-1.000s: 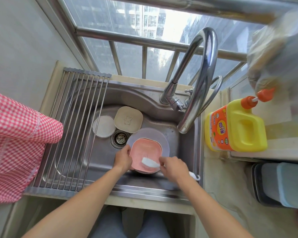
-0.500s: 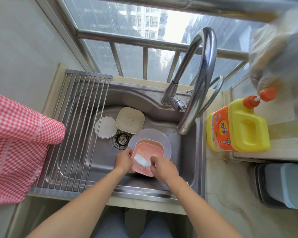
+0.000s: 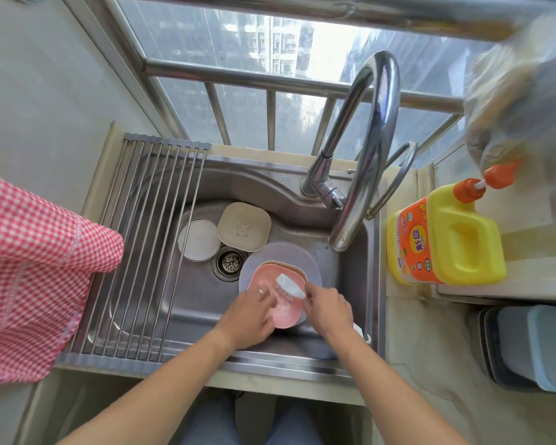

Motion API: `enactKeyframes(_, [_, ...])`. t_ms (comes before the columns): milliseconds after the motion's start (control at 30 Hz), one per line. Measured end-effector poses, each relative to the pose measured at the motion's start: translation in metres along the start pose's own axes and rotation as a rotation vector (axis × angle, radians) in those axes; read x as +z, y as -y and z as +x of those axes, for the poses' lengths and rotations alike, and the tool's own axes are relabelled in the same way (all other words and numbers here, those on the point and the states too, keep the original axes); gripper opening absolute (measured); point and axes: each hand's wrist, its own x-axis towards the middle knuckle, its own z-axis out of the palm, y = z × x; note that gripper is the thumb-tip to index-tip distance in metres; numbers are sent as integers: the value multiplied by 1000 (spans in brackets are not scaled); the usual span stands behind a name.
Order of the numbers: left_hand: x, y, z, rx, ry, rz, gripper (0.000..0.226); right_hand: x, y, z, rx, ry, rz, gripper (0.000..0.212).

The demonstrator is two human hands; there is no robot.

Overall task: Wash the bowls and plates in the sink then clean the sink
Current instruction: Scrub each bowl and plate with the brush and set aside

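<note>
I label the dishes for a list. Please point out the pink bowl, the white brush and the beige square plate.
pink bowl [image 3: 284, 311]: head view, bare inner surface.
white brush [image 3: 290, 285]: head view, back of its white head.
beige square plate [image 3: 244, 227]: head view, centre, at the printed figure.

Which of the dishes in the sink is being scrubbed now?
The pink square dish: left hand holds it, right hand brushes it. The beige square dish and round white plate lie untouched.
</note>
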Motion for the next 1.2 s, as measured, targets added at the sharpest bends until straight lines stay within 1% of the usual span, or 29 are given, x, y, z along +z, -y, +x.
enactKeyframes(33, [2, 1, 0, 82, 114, 37, 33, -1, -1, 0, 9, 3, 17, 12])
enactKeyframes(100, [-2, 0, 5, 112, 263, 169, 30, -5, -4, -2, 24, 21, 52, 8])
enactKeyframes(167, [-6, -2, 11, 114, 324, 282, 26, -11, -8, -5, 54, 32, 122, 7])
enactKeyframes(200, [-9, -3, 13, 117, 324, 289, 28, -15, -11, -7, 78, 23, 180, 8])
enactKeyframes(267, [-17, -5, 9, 133, 259, 199, 27, -23, -17, -11, 131, -25, 302, 9])
enactKeyframes(333, [-22, -2, 3, 114, 180, 3, 21, -31, -19, -15, 164, -63, 416, 11])
enactKeyframes(400, [-32, 0, -2, 25, 96, -235, 15, -38, -19, -20, 186, -82, 530, 14])
enactKeyframes(467, [-47, -2, -4, -108, -29, -516, 16, -44, -17, -25, 201, -102, 606, 15])
enactKeyframes(533, [-61, -4, -4, -319, -110, -714, 24, -47, -13, -28, 199, -107, 657, 11])
enactKeyframes(600, [-65, -2, -3, -520, -140, -861, 21, -46, -7, -28, 170, -95, 688, 19])
enactKeyframes(667, [-61, 2, -1, -648, -138, -1007, 19, -45, 3, -28, 119, -60, 711, 23])
enactKeyframes(767, [-56, 7, -1, -760, -126, -1117, 19, -41, 16, -29, 65, -13, 746, 22])
enactKeyframes(800, [-54, 7, 0, -773, -126, -1149, 19, -37, 16, -28, 83, -21, 747, 22])
enactKeyframes(900, [-54, 4, 0, -764, -111, -1210, 19, -30, 10, -24, 222, -45, 701, 20])
enactKeyframes(933, [-54, 3, 1, -768, -104, -1218, 19, -30, 9, -23, 228, -42, 706, 20])
enactKeyframes(1033, [-53, 5, 5, -788, -108, -1244, 20, -39, 19, -21, 90, -24, 751, 18])
enactKeyframes(1100, [-53, 5, 8, -785, -99, -1257, 20, -45, 23, -16, 28, -7, 709, 18])
enactKeyframes(1133, [-53, 5, 10, -784, -96, -1263, 20, -45, 21, -11, 51, -11, 673, 18])
enactKeyframes(1200, [-54, 4, 12, -784, -95, -1257, 20, -46, 13, -2, 171, -9, 588, 18])
